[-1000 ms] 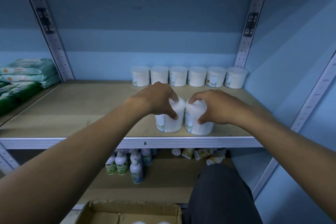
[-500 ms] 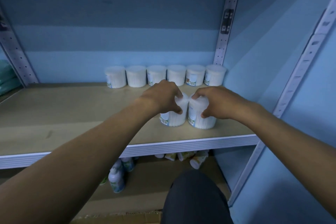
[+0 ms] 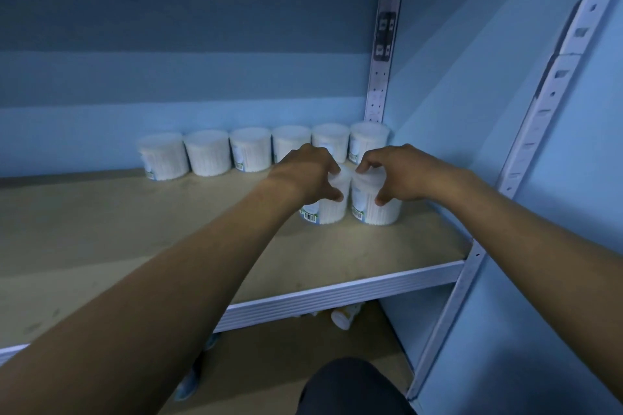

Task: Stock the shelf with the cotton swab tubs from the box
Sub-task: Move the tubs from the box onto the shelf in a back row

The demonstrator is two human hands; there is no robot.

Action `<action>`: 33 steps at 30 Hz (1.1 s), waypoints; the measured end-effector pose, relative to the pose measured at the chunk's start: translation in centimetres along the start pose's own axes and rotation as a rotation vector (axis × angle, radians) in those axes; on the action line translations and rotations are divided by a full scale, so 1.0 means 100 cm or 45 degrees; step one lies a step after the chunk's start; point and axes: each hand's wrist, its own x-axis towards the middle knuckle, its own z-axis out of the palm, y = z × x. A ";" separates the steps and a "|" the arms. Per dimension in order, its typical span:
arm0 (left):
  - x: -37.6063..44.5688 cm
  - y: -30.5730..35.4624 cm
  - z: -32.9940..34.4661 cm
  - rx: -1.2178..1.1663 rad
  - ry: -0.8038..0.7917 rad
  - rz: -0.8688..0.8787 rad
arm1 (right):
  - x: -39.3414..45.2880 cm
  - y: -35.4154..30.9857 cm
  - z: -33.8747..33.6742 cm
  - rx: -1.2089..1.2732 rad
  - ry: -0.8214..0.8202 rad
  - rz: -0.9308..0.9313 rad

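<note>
The shelf board (image 3: 118, 229) lay bare left of and in front of the two front tubs (image 3: 350, 209). A row of six tubs (image 3: 263, 150) blocked the back wall; the side panel (image 3: 472, 111) closed the right, just beside the right tub

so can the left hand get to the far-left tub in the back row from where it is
Probably yes. The left hand is on a front tub, and the bare shelf leaves the way to the far-left tub free.
</note>
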 end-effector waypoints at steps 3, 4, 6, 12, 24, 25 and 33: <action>0.017 0.002 0.001 -0.023 0.012 -0.001 | 0.014 0.010 -0.002 0.031 -0.019 0.014; 0.023 0.004 0.001 -0.022 0.016 -0.002 | 0.019 0.013 -0.003 0.032 -0.025 0.023; 0.034 0.007 0.003 -0.008 0.022 0.012 | 0.028 0.017 -0.004 0.014 -0.027 0.044; 0.063 0.006 0.009 0.030 0.053 0.064 | 0.053 0.027 -0.002 -0.006 0.002 0.065; 0.098 0.009 0.015 0.117 0.099 0.128 | 0.084 0.050 -0.001 0.041 0.039 0.024; 0.100 0.010 0.016 0.119 0.103 0.129 | 0.085 0.052 0.000 0.057 0.048 0.023; 0.117 0.008 0.019 0.111 0.096 0.117 | 0.099 0.063 0.006 0.103 0.079 0.023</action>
